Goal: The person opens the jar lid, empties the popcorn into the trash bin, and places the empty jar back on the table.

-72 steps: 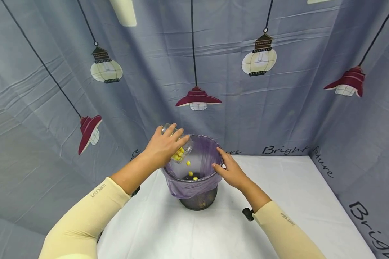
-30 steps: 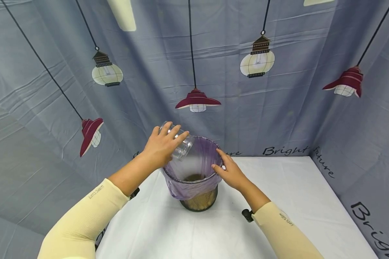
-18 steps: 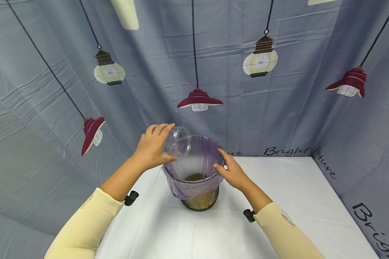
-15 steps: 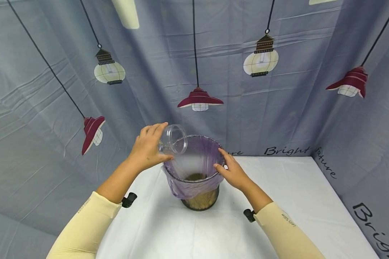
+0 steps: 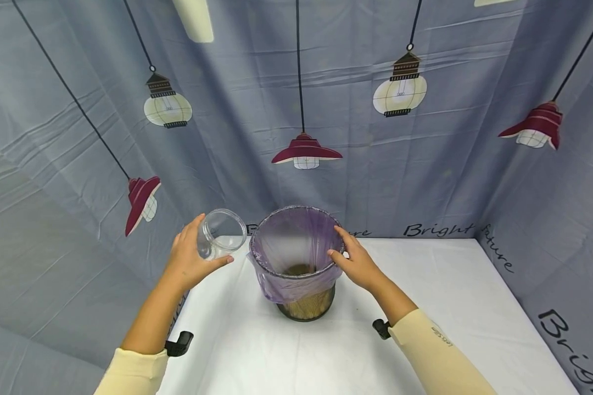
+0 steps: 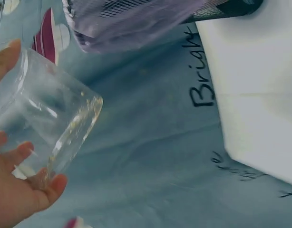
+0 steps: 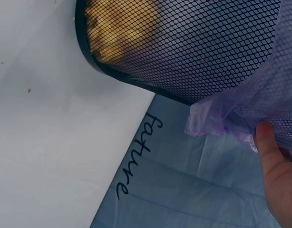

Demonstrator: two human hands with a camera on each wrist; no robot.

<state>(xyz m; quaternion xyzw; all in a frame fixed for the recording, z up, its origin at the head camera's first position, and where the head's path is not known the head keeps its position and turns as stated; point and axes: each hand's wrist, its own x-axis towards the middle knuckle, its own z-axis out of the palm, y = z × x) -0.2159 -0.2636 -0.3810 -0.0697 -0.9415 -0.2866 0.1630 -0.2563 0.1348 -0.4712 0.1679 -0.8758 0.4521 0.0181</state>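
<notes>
In the head view my left hand [image 5: 190,264] holds a clear plastic jar [image 5: 222,231] left of the bin, its round mouth facing me. The left wrist view shows the jar [image 6: 53,107] tilted, with small yellowish crumbs along its base and fingers curled around it. A black mesh waste bin [image 5: 307,308] stands on the table, lined with a purple bag [image 5: 286,289] folded over its rim. On the right side of that rim, my right hand [image 5: 363,267] grips bin and bag. Through the mesh, yellow pieces [image 7: 120,31] show at the bottom.
The bin stands on a white-covered table [image 5: 425,307]. Grey-blue curtains [image 5: 356,181] printed with lamps and lettering enclose the back and sides. A few small crumbs [image 7: 29,90] lie on the cloth near the bin.
Yellow pieces fell from the tipped jar into the bin earlier; the jar then looked empty. My left hand has turned it back and moved it left, off the bin. My right hand stays at the rim.
</notes>
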